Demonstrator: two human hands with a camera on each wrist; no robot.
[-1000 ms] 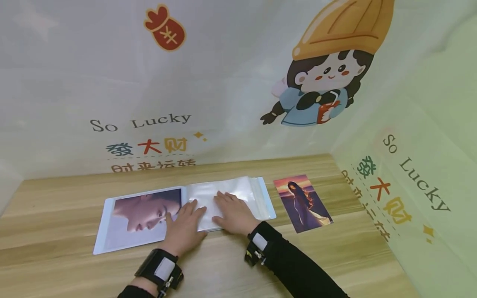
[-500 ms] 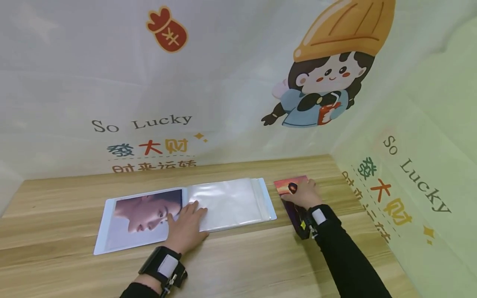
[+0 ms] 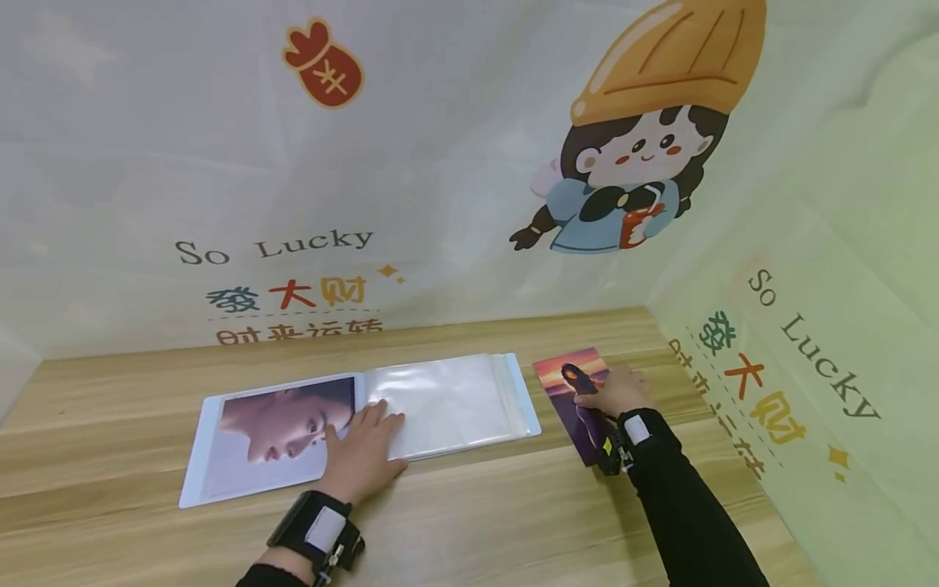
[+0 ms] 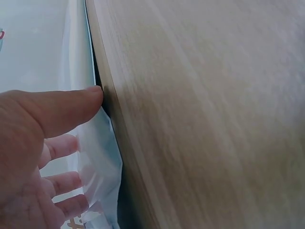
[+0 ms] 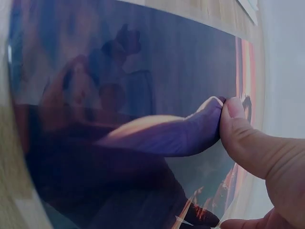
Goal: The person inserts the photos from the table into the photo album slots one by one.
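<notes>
An open photo album (image 3: pixel 201 456) lies flat on the table, a portrait picture on its left page and a clear plastic sleeve (image 3: pixel 447 399) on its right. My left hand (image 3: pixel 363 456) rests across the fold with its fingers spread, and in the left wrist view its thumb lies along the album's near edge. To the right of the album is a loose photo print (image 3: pixel 561 391) of a long-haired figure at sunset. My right hand (image 3: pixel 622 391) holds this print at its right edge, thumb on the face of it; the other fingers are mostly hidden in the right wrist view.
The wooden table (image 3: pixel 469 522) ends at a printed cloth backdrop (image 3: pixel 440 163) behind and another on the right side. Both wrists carry black straps with small cameras.
My right hand has left the plastic sleeve, reached over to the photo print and slid down to its right edge. The left hand has stayed on the album.
</notes>
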